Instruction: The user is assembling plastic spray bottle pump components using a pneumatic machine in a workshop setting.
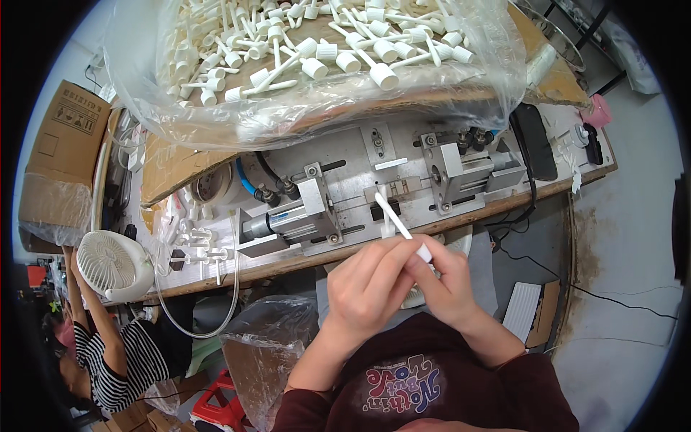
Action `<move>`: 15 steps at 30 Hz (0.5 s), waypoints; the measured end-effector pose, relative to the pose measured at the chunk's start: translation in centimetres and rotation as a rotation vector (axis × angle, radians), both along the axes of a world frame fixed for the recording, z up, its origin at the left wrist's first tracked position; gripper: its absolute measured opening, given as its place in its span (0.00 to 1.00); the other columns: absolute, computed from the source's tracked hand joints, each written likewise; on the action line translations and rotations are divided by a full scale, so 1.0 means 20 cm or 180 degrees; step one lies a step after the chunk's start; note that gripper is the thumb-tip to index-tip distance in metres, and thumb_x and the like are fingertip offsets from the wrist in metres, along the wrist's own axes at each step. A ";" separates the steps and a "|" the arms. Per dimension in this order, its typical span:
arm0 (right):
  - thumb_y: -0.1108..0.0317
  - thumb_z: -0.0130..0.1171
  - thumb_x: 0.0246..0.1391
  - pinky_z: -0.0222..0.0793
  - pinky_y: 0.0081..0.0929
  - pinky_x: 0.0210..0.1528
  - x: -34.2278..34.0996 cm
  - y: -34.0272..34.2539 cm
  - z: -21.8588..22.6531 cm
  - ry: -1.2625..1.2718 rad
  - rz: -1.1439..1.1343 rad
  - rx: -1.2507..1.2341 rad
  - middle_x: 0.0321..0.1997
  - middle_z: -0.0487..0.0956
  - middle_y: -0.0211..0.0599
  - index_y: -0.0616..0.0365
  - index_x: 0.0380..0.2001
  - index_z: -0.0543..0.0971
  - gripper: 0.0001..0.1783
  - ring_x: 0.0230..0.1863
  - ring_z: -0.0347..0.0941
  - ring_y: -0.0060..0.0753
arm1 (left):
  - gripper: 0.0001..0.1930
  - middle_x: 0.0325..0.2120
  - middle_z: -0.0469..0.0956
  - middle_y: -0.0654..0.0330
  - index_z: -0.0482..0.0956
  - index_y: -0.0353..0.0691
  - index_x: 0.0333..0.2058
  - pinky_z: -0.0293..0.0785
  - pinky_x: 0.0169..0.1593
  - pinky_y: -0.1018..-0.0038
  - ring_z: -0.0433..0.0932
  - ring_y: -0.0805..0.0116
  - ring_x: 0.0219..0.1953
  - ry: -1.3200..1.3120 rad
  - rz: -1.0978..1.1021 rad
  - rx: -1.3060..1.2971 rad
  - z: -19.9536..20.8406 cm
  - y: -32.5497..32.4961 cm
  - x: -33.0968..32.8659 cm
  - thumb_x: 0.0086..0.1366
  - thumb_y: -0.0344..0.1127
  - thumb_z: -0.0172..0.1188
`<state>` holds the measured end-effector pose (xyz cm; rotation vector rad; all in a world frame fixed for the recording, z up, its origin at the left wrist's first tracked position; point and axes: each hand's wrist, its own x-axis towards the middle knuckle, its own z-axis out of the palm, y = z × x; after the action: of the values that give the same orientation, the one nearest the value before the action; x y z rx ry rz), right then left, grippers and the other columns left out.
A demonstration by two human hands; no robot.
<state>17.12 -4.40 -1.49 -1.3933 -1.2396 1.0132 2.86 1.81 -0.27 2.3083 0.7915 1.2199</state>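
Observation:
My left hand [367,289] and my right hand [452,284] meet in front of the bench edge, their fingers closed together. Between the fingertips they hold a white cap with a long stem [396,218]. Its stem slants up and left, toward the metal fixture block [399,190]. The cap end [425,253] shows between the fingers of both hands, partly covered by them. Just below the stem, a short white piece is visible; I cannot tell whether it is a separate part. Two pneumatic cylinders, a left one [291,217] and a right one [468,169], flank the block.
At the back, a plastic-lined carton [288,115] holds many white stemmed caps [314,68]. To the left are white stemmed parts [209,248], a clear hose [232,306] and a white fan [111,265]. A person in a striped top [133,360] is at far left. A red stool [219,405] stands below.

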 end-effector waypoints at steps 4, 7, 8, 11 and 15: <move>0.62 0.65 0.58 0.73 0.25 0.30 0.06 0.11 0.13 -0.0644 0.0048 0.0664 0.34 0.83 0.41 0.65 0.51 0.79 0.22 0.26 0.79 0.31 | 0.17 0.38 0.81 0.55 0.83 0.35 0.42 0.79 0.36 0.69 0.82 0.61 0.35 -0.0133 0.0146 -0.0169 0.02 0.03 -0.05 0.51 0.21 0.69; 0.62 0.70 0.52 0.73 0.25 0.32 0.11 0.24 0.28 -0.1564 -0.0498 0.1358 0.39 0.84 0.39 0.62 0.50 0.80 0.24 0.29 0.78 0.29 | 0.19 0.43 0.82 0.55 0.85 0.37 0.42 0.80 0.40 0.70 0.82 0.61 0.39 0.0087 0.0466 -0.0293 -0.01 0.02 -0.07 0.48 0.19 0.70; 0.67 0.70 0.49 0.71 0.23 0.32 0.15 0.32 0.32 -0.1933 -0.0676 0.1884 0.41 0.83 0.38 0.62 0.50 0.80 0.23 0.31 0.76 0.27 | 0.18 0.46 0.83 0.55 0.85 0.36 0.42 0.79 0.39 0.70 0.82 0.62 0.39 0.0361 0.0447 -0.0046 -0.02 0.04 -0.06 0.50 0.21 0.70; 0.66 0.70 0.49 0.68 0.21 0.33 0.21 0.58 0.42 -0.2799 -0.0947 0.2484 0.42 0.82 0.36 0.61 0.49 0.81 0.22 0.33 0.74 0.26 | 0.16 0.48 0.82 0.56 0.85 0.36 0.42 0.79 0.38 0.71 0.82 0.62 0.39 0.1009 0.0557 0.0302 -0.04 0.04 -0.04 0.51 0.24 0.70; 0.60 0.66 0.52 0.71 0.29 0.36 0.26 0.84 0.56 -0.3400 -0.0638 0.1668 0.38 0.82 0.43 0.63 0.45 0.80 0.21 0.35 0.75 0.33 | 0.15 0.48 0.83 0.59 0.85 0.35 0.41 0.77 0.36 0.73 0.83 0.67 0.32 0.1217 0.0567 0.0248 -0.05 0.04 -0.01 0.52 0.25 0.69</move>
<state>22.34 12.36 9.66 -1.5959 -1.8699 -0.3048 2.70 2.68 -1.18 2.6234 1.1172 0.8981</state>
